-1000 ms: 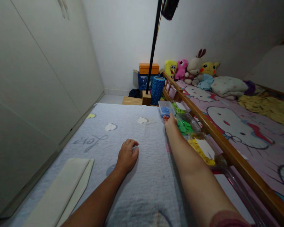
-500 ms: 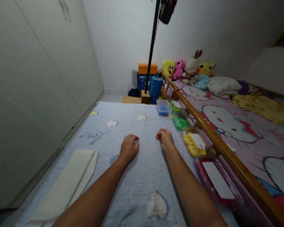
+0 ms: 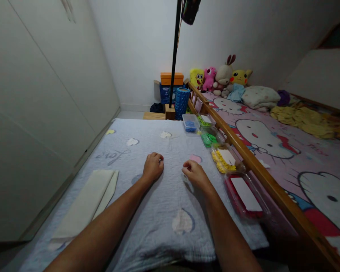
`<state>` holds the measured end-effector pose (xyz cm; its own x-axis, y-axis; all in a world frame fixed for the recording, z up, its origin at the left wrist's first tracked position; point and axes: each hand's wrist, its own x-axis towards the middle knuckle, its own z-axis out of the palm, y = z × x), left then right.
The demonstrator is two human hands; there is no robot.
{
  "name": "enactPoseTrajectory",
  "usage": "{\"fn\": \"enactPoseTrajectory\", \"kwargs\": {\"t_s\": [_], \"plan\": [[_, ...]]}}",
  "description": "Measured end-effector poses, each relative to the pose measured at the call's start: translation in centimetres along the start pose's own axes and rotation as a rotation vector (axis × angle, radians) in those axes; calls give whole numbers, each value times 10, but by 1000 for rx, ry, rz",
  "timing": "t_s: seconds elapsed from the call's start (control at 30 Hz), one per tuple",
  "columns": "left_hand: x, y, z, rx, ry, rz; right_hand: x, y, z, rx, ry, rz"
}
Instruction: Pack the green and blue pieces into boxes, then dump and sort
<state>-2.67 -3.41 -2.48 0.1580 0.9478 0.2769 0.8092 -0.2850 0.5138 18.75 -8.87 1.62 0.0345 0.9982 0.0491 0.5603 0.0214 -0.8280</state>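
Note:
My left hand [image 3: 153, 167] rests on the pale blue quilted mat [image 3: 147, 204] with its fingers curled under. My right hand [image 3: 194, 173] hovers just to its right, fingers pinched together on something too small to make out. Along the mat's right edge stands a row of clear plastic boxes: one with blue pieces [image 3: 190, 123], one with light green pieces [image 3: 204, 120], one with green pieces [image 3: 210, 137], one with yellow pieces [image 3: 225, 160] and one with red pieces [image 3: 243, 196]. My right hand is nearest the yellow box.
A folded cream cloth [image 3: 87, 198] lies at the mat's left. White wardrobe doors [image 3: 39, 94] line the left side. A wooden bed rail [image 3: 260, 170] borders the boxes; plush toys [image 3: 221, 77] sit on the bed. A black pole [image 3: 173, 56], blue roller [image 3: 180, 102] and stacked boxes [image 3: 171, 79] stand behind.
My right hand has drawn back from the blue box at the far end to the middle of the mat beside my left hand. The view has shifted back; the red box shows.

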Motion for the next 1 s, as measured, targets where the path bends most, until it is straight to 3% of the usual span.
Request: {"fn": "enactPoseTrajectory", "kwargs": {"t_s": [0.13,0.27,0.43,0.57,0.67,0.8,1.0], "plan": [[2,6,-4,42,-45,-23,-23,-2,-37,-59,51,-40],[-1,28,-4,77,-110,-73,-45,-2,-79,-128,150,-44],[-17,82,5,-143,-195,69,-62,9,-119,-308,265,39],[-29,130,23,-465,-434,117,-64,23,-139,-507,342,108],[-32,161,42,-708,-596,-46,-67,29,-145,-588,341,126],[-34,199,66,-1146,-759,-517,-76,34,-143,-591,229,189],[-39,236,87,-1246,-827,-635,-83,40,-140,-526,131,179]]}}
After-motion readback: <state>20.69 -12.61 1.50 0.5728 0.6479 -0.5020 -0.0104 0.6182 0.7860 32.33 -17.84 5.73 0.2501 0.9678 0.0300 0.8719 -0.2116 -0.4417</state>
